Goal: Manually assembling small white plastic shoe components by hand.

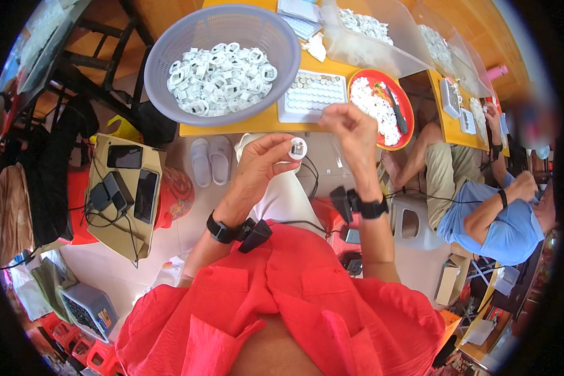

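Between the thumb and fingers of my left hand (257, 166) is a small round white plastic part (299, 145) with a metallic piece inside. My right hand (355, 133) is raised to its right, by the table's front edge. Its thumb and fingertips are pinched together; whatever they hold, if anything, is too small to make out. Just beyond stands a white tray (292, 113) with rows of round pockets, the far rows holding small metallic discs. A large grey-purple perforated basket (158, 94), heaped with similar white plastic parts (222, 78), sits to the left.
A red round tray (411, 128) holds small white pieces and a black-handled tool (399, 118). Behind stand clear plastic bins (382, 53) of white parts on the yellow table (207, 130). At right sits another person (489, 219). Phones (146, 195) lie on cardboard at left.
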### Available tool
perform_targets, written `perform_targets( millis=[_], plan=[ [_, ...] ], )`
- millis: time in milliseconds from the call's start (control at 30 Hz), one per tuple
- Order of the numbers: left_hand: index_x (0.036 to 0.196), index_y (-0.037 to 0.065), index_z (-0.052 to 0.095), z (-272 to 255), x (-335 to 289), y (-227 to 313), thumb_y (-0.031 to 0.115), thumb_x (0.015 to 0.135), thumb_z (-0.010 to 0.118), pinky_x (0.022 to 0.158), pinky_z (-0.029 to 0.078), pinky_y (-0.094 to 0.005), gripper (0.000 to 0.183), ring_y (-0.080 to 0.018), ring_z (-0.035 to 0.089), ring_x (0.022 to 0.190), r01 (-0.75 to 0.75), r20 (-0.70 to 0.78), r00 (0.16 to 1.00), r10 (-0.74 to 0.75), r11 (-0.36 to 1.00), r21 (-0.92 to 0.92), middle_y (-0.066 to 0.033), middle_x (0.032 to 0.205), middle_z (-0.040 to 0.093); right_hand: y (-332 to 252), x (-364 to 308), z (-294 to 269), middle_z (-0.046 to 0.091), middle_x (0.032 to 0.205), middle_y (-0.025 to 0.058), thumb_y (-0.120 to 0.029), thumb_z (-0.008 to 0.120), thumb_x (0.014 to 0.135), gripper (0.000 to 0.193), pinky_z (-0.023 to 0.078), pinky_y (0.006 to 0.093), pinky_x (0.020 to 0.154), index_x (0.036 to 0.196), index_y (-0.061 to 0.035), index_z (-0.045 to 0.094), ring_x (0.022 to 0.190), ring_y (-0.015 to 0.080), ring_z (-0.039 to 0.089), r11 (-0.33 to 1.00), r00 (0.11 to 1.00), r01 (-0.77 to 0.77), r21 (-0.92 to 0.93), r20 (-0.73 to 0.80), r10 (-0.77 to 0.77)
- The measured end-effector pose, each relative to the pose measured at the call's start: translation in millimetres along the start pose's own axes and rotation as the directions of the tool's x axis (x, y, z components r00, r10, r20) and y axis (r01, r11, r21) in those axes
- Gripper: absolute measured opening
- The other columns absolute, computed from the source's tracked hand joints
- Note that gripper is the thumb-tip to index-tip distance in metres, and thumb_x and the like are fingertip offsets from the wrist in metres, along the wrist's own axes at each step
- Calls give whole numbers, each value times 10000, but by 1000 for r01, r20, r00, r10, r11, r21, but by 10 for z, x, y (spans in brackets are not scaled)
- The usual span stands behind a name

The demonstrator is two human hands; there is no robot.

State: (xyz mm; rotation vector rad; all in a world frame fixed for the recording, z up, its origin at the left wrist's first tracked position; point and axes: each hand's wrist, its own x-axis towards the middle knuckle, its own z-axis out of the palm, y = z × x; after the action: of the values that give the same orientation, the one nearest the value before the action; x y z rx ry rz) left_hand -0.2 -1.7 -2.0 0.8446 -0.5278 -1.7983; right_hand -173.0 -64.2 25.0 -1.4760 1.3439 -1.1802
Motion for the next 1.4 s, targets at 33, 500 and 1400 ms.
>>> perform_targets(
  millis=[33,500,1400],
  plan=[
    [1009,6,571,-1,1,-10,101,844,542,709,526,-252,194,-139,612,773,-5,8,1000,5,1000,-1,-71,925,612,-20,-137,38,606,701,80,23,611,702,116,463,238,569,815,-2,622,638,155,602,999,999,14,43,31,-15],
    [986,31,591,74,-75,-38,97,835,555,691,528,-239,168,-122,608,763,-59,-4,998,59,993,107,-46,913,609,-251,-569,167,603,733,103,74,600,687,153,474,278,570,814,-10,596,639,217,606,883,914,403,-242,63,-400],
    [963,11,596,72,-67,-65,119,821,587,675,517,-245,179,-122,603,723,-47,-13,999,51,976,212,-58,878,611,-138,-581,137,559,692,112,62,594,684,156,446,318,534,819,-12,573,606,246,561,866,897,438,-242,188,-401]
  ],
)
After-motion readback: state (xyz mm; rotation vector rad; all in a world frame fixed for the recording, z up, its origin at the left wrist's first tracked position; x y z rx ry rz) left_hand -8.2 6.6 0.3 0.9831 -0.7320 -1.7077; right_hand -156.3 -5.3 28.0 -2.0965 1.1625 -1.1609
